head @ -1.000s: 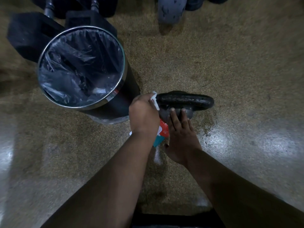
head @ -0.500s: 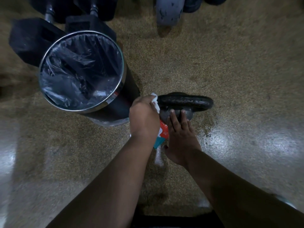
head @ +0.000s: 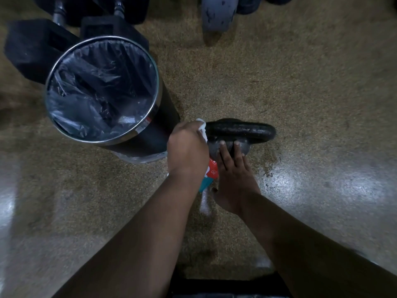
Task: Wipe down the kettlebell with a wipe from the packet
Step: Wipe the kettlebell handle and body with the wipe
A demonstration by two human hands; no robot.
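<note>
While the right hand (head: 233, 181) is lying flat, steadying the kettlebell (head: 240, 134) beside the bin (head: 148, 123) mid-floor, the left hand (head: 187, 147), fist closed on the wipe (head: 203, 131), should be pressing firmly along the handle.

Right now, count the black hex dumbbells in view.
2, both at top left behind the steel-rimmed bin: one black hex dumbbell far left, the other beside it. More may be hidden beyond the frame.
</note>
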